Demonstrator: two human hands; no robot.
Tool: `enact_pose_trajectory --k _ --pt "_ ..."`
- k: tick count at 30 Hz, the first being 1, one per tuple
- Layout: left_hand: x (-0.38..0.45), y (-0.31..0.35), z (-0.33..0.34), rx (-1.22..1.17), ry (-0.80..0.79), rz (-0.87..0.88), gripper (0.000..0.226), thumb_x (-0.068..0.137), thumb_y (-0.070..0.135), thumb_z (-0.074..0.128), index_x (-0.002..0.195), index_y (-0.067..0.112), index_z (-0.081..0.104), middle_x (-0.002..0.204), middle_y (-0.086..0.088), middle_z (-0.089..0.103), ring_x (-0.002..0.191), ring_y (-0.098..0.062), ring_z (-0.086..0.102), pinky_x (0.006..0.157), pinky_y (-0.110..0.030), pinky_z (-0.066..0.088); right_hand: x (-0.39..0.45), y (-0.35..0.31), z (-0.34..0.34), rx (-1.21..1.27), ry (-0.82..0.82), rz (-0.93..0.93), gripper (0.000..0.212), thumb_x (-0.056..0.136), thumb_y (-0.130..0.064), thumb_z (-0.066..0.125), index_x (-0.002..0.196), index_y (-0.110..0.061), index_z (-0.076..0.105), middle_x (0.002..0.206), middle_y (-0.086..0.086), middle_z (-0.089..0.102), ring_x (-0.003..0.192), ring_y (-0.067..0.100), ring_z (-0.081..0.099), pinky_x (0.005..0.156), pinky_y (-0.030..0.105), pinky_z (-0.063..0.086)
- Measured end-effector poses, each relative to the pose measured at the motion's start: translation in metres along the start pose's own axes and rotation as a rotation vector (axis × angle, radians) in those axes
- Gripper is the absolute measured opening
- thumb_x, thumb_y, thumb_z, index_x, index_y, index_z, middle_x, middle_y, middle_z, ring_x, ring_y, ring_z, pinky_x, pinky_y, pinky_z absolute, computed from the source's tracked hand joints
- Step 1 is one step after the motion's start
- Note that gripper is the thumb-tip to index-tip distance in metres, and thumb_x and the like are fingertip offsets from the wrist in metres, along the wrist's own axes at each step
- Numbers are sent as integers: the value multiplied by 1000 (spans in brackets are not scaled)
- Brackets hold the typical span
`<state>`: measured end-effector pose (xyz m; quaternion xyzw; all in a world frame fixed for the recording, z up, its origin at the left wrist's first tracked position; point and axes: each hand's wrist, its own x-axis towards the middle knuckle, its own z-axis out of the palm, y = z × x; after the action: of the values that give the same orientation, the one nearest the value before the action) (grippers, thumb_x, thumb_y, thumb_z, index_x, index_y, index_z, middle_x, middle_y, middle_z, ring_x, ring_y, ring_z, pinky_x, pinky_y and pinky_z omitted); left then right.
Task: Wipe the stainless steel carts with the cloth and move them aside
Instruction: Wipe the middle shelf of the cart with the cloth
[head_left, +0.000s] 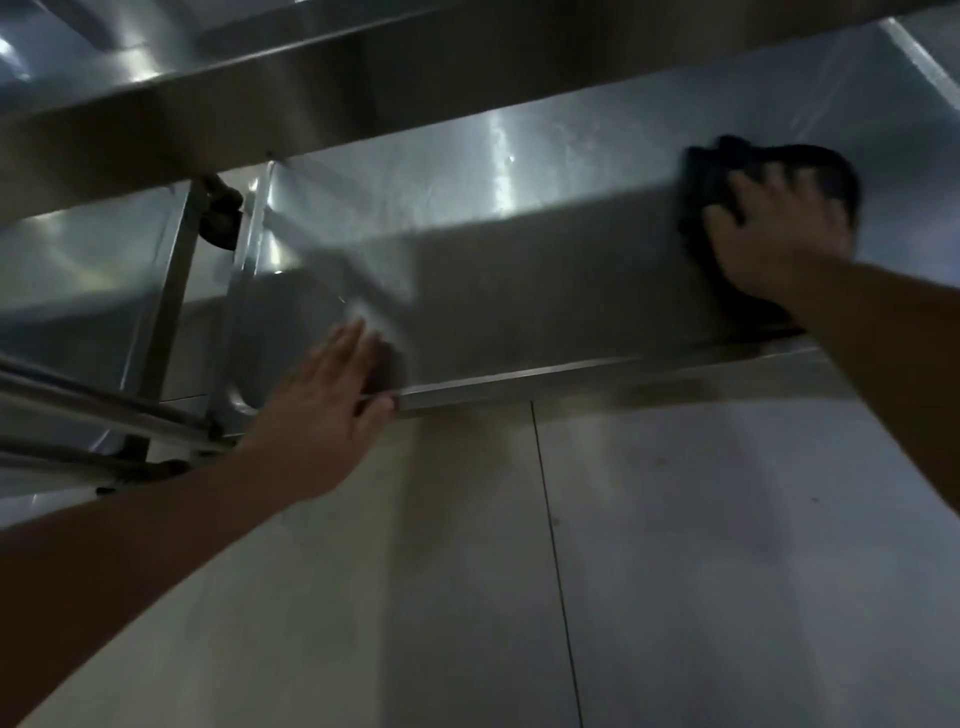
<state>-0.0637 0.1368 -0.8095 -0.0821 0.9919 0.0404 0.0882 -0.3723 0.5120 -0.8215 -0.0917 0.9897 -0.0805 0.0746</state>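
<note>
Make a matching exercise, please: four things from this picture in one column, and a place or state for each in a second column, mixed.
Things:
1. dark cloth
2. left hand
3. right hand
4. caster wheel

Places or states:
A. flat on the lower edge of the cart's shelf, holding nothing
B. pressing the cloth on the steel
C. under the upper rail, at the left
D. spread under the fingers, on the right of the shelf

Pairs: 1-D, 2-A, 3-B, 4-C
</note>
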Motion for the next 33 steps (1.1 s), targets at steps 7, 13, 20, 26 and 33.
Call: enact_pose_trajectory --k 7,13,20,26,33 --pt "4 -40 26 -141 21 -253 80 103 60 13 170 16 8 178 -6 3 164 -21 -1 131 -40 2 -13 -76 16 64 -19 276 79 98 -65 13 167 -26 8 175 7 -1 160 35 -5 127 58 -1" --pt "4 -39 29 -155 31 -262 81 100 62 7 169 21 -2 177 2 -9 161 -12 -13 126 -31 -9 -31 -264 45 31 -73 -168 74 102 -60 25 166 -25 17 175 8 4 160 35 0 126 57 1" --pt "2 -39 27 -178 16 -245 75 108 57 14 170 19 -4 177 1 -12 161 -12 -17 128 -32 -10 -61 -319 61 -68 -173 -909 71 99 -69 22 164 -39 23 173 -11 14 161 17 7 128 44 4" --pt "1 -35 28 -171 42 -248 73 110 52 20 170 17 0 178 -2 -8 162 -16 -13 129 -33 -10 4 -187 35 -34 4 -275 79 97 -66 21 164 -25 27 173 7 18 159 35 15 127 54 13" --pt "3 -37 26 -221 2 -257 88 98 68 -2 170 19 1 178 2 -8 162 -13 -13 131 -36 -7 -56 -256 50 50 -60 -135 71 104 -58 22 166 -24 17 175 4 6 160 33 2 127 56 3"
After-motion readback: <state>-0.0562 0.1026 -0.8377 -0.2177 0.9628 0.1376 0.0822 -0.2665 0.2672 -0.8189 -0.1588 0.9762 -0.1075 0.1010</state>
